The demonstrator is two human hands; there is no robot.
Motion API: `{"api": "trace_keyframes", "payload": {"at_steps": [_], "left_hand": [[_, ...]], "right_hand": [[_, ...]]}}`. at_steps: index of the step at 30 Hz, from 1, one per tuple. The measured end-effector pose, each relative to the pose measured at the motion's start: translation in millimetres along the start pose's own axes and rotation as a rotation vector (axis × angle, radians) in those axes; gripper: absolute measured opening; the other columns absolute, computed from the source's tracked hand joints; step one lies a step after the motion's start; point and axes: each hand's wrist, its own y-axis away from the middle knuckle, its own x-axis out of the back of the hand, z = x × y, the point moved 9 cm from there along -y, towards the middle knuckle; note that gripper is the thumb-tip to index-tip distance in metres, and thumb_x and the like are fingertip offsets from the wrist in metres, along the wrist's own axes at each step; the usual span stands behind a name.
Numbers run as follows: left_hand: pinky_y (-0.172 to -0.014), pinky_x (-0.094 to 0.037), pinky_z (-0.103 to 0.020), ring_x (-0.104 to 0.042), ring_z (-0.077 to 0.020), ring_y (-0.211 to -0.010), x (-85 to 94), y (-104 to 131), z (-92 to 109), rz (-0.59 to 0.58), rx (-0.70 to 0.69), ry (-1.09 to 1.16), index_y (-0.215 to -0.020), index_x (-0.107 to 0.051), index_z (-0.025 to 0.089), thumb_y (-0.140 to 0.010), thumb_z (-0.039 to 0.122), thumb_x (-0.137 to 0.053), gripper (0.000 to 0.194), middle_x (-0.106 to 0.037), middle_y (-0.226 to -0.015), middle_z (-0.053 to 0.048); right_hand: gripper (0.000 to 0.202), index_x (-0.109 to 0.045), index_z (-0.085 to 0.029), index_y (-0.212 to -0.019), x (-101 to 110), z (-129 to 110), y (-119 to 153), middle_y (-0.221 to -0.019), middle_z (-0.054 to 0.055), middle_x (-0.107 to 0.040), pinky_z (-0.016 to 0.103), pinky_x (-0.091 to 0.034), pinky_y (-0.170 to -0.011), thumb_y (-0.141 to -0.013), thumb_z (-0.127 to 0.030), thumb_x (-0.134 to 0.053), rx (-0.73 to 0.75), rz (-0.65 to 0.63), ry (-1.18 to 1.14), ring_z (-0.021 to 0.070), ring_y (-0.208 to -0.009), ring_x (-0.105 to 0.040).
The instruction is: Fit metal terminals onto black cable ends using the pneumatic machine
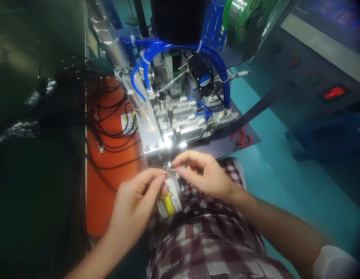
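My left hand (136, 193) pinches the end of a thin wire (167, 171) between thumb and forefinger, just in front of the machine. Close against it, the thumb and forefinger of my right hand (204, 173) are pressed together around a tiny piece too small to make out. The fingertips of both hands nearly meet. Below them is a white label with a yellow arrow (168, 202). Directly beyond my fingers is the front edge of the bench machine (182, 133), with metal slides and brightly lit blocks.
Black cables (110, 145) with metal ends trail over the orange board (116, 209) at left. Blue air hoses (180, 44) arch above the machine. Red-handled cutters (242, 138) lie at its right. A green spool (240, 17) and a control box with a red switch (334, 93) stand farther right.
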Motion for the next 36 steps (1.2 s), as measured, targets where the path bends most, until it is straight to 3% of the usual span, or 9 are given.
{"api": "trace_keyframes", "payload": {"at_steps": [4, 13, 19, 25, 27, 31, 36], "left_hand": [[-0.044, -0.038, -0.019, -0.044, -0.0075, -0.045, -0.9, 0, -3, -0.011, 0.03, 0.008, -0.083, -0.066, 0.02, -0.091, 0.05, -0.059, 0.032, -0.06, -0.06, 0.003], [-0.042, -0.033, -0.017, -0.042, -0.0072, -0.046, -4.6, 1, -3, -0.085, 0.053, 0.004, -0.066, -0.059, 0.018, -0.091, 0.051, -0.058, 0.041, -0.05, -0.055, 0.003], [-0.038, -0.023, -0.015, -0.027, -0.0042, -0.04, -10.3, -5, -17, -0.222, 0.258, 0.283, -0.081, -0.065, 0.017, -0.086, 0.052, -0.062, 0.035, -0.047, -0.049, 0.005], [-0.036, -0.018, -0.015, -0.022, -0.0013, -0.033, -8.3, -11, -13, -0.297, 0.305, 0.424, -0.077, -0.064, 0.015, -0.083, 0.05, -0.068, 0.035, -0.047, -0.043, 0.006], [-0.036, -0.017, -0.014, -0.022, -0.0007, -0.033, -9.0, -10, -13, -0.302, 0.308, 0.436, -0.077, -0.064, 0.015, -0.082, 0.05, -0.069, 0.035, -0.047, -0.043, 0.006], [-0.036, -0.016, -0.013, -0.022, -0.0003, -0.033, -11.6, -8, -15, -0.274, 0.313, 0.395, -0.079, -0.064, 0.016, -0.083, 0.049, -0.068, 0.034, -0.048, -0.043, 0.006], [-0.034, -0.018, -0.014, -0.025, -0.002, -0.033, -10.9, -8, -19, -0.226, 0.303, 0.299, -0.073, -0.06, 0.017, -0.084, 0.047, -0.065, 0.032, -0.05, -0.045, 0.005]], "right_hand": [[0.011, -0.066, -0.016, -0.087, -5, 9, 1, -0.063, -0.005, -0.053, 0.02, -0.033, -0.046, -0.082, -0.026, -0.068, -0.077, 0.026, -0.11, 0.0065, -0.05, -0.04], [0.019, -0.064, -0.016, -0.08, -15, 15, -4, -0.067, -0.003, -0.06, 0.021, -0.036, -0.048, -0.081, -0.034, -0.071, -0.154, 0.02, -0.235, 0.0062, -0.05, -0.043], [0.023, -0.062, -0.016, -0.077, -11, 15, -9, -0.066, -0.003, -0.06, 0.021, -0.036, -0.048, -0.082, -0.037, -0.071, -0.138, 0.07, -0.245, 0.0053, -0.049, -0.043], [0.02, -0.062, -0.016, -0.081, -13, 15, -7, -0.068, -0.003, -0.061, 0.021, -0.036, -0.047, -0.085, -0.035, -0.067, -0.137, 0.064, -0.202, 0.0058, -0.049, -0.043], [0.014, -0.065, -0.016, -0.086, -10, 7, -4, -0.072, -0.001, -0.064, 0.022, -0.04, -0.05, -0.087, -0.03, -0.064, -0.057, 0.112, -0.118, 0.0073, -0.052, -0.047], [0.014, -0.071, -0.018, -0.1, -6, -27, 7, -0.087, 0.004, -0.069, 0.026, -0.05, -0.064, -0.09, -0.018, -0.062, 0.284, 0.23, 0.234, 0.0125, -0.069, -0.058], [0.02, -0.072, -0.018, -0.108, -18, -40, 16, -0.094, 0.007, -0.071, 0.025, -0.052, -0.064, -0.094, -0.015, -0.057, 0.506, 0.215, 0.454, 0.0126, -0.071, -0.063]]}}
